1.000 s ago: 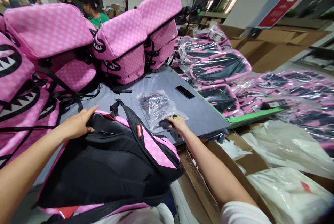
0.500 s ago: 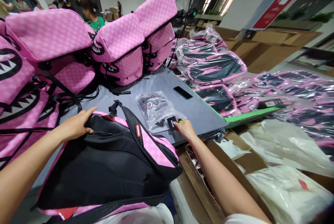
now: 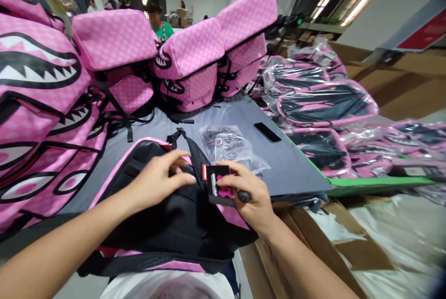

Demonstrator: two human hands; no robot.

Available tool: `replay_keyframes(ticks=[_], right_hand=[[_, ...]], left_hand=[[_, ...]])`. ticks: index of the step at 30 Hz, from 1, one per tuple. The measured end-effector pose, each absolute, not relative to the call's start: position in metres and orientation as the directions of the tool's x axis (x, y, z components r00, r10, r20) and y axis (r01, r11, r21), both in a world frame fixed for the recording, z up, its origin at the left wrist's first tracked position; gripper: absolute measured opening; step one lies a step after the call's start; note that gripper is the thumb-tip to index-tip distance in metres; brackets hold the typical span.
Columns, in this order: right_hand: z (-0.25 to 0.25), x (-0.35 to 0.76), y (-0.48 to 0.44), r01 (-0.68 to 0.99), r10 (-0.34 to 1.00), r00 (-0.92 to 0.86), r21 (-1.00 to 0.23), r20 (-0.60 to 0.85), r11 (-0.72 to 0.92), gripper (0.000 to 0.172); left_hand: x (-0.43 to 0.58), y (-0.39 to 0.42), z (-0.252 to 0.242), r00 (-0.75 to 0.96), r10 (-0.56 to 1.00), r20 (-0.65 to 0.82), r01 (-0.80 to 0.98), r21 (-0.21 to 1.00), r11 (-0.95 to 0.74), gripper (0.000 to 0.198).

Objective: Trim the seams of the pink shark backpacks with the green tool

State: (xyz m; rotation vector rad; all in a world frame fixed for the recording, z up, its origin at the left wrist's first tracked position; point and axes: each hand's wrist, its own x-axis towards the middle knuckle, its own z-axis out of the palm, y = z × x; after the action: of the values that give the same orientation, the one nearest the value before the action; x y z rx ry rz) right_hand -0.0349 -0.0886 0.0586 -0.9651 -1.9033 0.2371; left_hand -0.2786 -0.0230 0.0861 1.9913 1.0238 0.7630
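A black and pink backpack (image 3: pixel 167 229) lies back side up in front of me, its shoulder strap (image 3: pixel 197 157) running across it with a small red label. In my right hand (image 3: pixel 254 197) is a black hang tag (image 3: pixel 213 197) with pink and white print, pinched between thumb and fingers beside the strap. A dark rounded end of some tool (image 3: pixel 244 196) sticks out of the same hand; its kind is hidden. My left hand (image 3: pixel 162 180) hovers over the backpack near the strap, fingers curved and apart, apparently holding nothing.
On the grey table (image 3: pixel 292 169) lie a clear plastic bag (image 3: pixel 226 143) and a phone (image 3: pixel 267 132). Pink backpacks (image 3: pixel 114 39) stand in stacks behind and at left. Plastic-wrapped backpacks (image 3: pixel 324 104) fill the right side, above open cardboard boxes (image 3: pixel 313 243). Several people are in the background.
My right hand has picked the hang tag up from the plastic bag and brought it left to the strap. My left hand has left the backpack's top edge and moved right. The view has turned left.
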Motion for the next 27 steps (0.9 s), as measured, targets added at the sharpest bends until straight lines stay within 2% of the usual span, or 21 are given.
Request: replay_keyframes(ticks=[1,3,5,6,8,11,13,15,17,19,22,24,27], right_hand=[[0.06,-0.044,-0.088,0.481,0.681,-0.297,-0.511,0.669,0.712,0.026],[0.061,-0.057,-0.087,0.43,0.67,-0.338,-0.525,0.661,0.735,0.039],[0.061,-0.064,-0.087,0.442,0.746,-0.249,-0.613,0.618,0.655,0.05],[0.061,-0.065,-0.087,0.461,0.788,-0.202,-0.654,0.581,0.6,0.05],[0.062,-0.067,-0.088,0.505,0.829,-0.19,-0.671,0.526,0.542,0.039],[0.065,-0.072,-0.087,0.521,0.759,-0.342,-0.561,0.553,0.643,0.02],[0.068,-0.078,-0.085,0.528,0.71,-0.382,-0.491,0.591,0.693,0.017],[0.072,-0.083,-0.079,0.567,0.696,-0.365,-0.446,0.618,0.693,0.017],[0.076,-0.088,-0.07,0.603,0.705,-0.31,-0.442,0.638,0.664,0.014],[0.076,-0.093,-0.057,0.615,0.724,-0.25,-0.473,0.642,0.631,0.012],[0.071,-0.106,-0.032,0.609,0.772,-0.224,-0.533,0.595,0.587,0.013],[0.067,-0.12,-0.017,0.657,0.837,-0.269,-0.545,0.477,0.521,0.021],[0.065,-0.143,0.0,0.808,0.915,-0.389,-0.435,0.112,0.397,0.03]], left_hand=[[-0.273,-0.031,0.083,0.535,0.838,0.107,0.314,0.896,-0.315,0.03],[-0.27,-0.04,0.075,0.542,0.831,0.125,0.223,0.932,-0.286,0.008],[-0.275,-0.045,0.069,0.471,0.845,0.253,0.225,0.892,-0.392,0.012],[-0.279,-0.045,0.067,0.433,0.842,0.321,0.237,0.861,-0.45,0.013],[-0.289,-0.046,0.062,0.394,0.821,0.413,0.246,0.814,-0.527,0.01],[-0.298,-0.046,0.054,0.379,0.796,0.471,0.244,0.779,-0.577,0.009],[-0.303,-0.046,0.049,0.394,0.754,0.526,0.233,0.736,-0.635,0.007],[-0.313,-0.045,0.045,0.406,0.681,0.609,0.277,0.628,-0.727,0.004],[-0.328,-0.041,0.042,0.378,0.647,0.662,0.458,0.474,-0.752,0.015],[-0.348,-0.035,0.038,0.28,0.721,0.633,0.708,0.371,-0.601,0.039],[-0.375,-0.028,0.029,0.116,0.914,0.388,0.882,0.383,-0.274,0.081],[-0.385,-0.027,0.024,0.088,0.971,0.222,0.892,0.417,-0.176,0.085],[-0.387,-0.029,0.02,0.068,0.983,0.173,0.88,0.454,-0.14,0.068]])
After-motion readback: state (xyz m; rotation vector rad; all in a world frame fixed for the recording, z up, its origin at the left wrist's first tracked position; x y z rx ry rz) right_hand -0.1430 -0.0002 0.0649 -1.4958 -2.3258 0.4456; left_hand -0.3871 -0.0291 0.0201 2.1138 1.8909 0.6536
